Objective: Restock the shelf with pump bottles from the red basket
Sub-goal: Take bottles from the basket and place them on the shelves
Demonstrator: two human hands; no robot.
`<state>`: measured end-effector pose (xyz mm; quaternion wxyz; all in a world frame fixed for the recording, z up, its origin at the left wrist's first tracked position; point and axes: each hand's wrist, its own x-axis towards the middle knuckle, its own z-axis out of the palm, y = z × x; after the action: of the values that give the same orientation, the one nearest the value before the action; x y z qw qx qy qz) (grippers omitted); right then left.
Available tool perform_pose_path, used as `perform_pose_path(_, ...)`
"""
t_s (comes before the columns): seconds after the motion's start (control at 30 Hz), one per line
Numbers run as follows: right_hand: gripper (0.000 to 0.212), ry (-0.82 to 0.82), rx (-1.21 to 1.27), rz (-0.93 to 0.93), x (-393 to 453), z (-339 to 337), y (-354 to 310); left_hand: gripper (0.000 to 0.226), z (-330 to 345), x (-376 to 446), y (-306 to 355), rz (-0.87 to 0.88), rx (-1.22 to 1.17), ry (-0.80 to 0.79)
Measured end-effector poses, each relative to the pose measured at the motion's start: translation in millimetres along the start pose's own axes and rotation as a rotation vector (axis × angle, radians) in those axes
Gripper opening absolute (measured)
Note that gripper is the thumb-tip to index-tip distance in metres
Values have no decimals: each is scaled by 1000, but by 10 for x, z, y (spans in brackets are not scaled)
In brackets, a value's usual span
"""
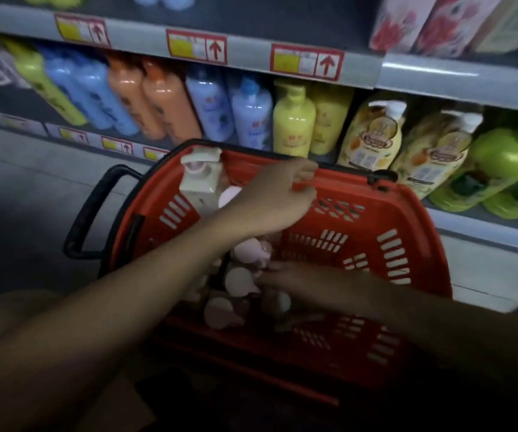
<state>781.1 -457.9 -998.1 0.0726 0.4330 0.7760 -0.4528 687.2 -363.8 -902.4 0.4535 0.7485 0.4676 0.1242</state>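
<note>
A red basket (376, 244) with black handles fills the middle of the head view, in front of the shelf (469, 76). Several pump bottles (242, 283) with pale pink tops lie inside it, and one cream pump bottle (200, 176) stands upright at its far left corner. My left hand (278, 198) is closed around the basket's far rim. My right hand (317, 286) reaches down into the basket among the pink-topped bottles; it is blurred, so its grip is unclear.
The shelf row behind the basket holds green, blue, orange, lilac and yellow bottles (293, 120), plus refill pouches (373, 135) and green apple-shaped bottles (507, 157) to the right. Floral boxes (422, 23) stand on the upper shelf. Grey floor lies at left.
</note>
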Motion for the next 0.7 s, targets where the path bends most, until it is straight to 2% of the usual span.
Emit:
perform_pose_path(0.07, 63, 15, -243, 43, 66, 150, -21, 44, -6, -20, -124, -28, 124, -5)
perform_pose_path(0.1, 61, 98, -339, 21, 83, 169, -13, 43, -10, -43, -164, -41, 188, -32)
perform_pose_path(0.17, 50, 149, -425, -25, 88, 146, 2, 45, -21, -98, -215, -15, 285, -100)
perform_pose_path(0.23, 36, 197, -412, -18, 16, 47, 62, 45, -73, -159, -201, 43, 346, -121)
perform_pose_path(0.33, 21, 311, -325, 74, -212, -189, 74, 48, -105, -252, -151, 193, 364, -22)
perform_pose_path(0.43, 33, 495, -258, 179, -445, -452, -61, 41, -35, -359, -153, 243, 370, 26)
perform_pose_path(0.5, 29, 634, -223, 220, -619, -649, -219, 37, 54, -437, -188, 258, 367, 24)
perform_pose_path(0.57, 27, 757, -191, 299, -817, -858, -364, 43, 149, -477, -196, 271, 315, 24)
perform_pose_path(0.63, 38, 866, -133, 409, -1009, -1052, -468, 43, 212, -462, -159, 244, 199, 50)
perform_pose_path(0.7, 43, 939, -15, 477, -1168, -1174, -540, 51, 260, -465, -79, 223, 1, -26)
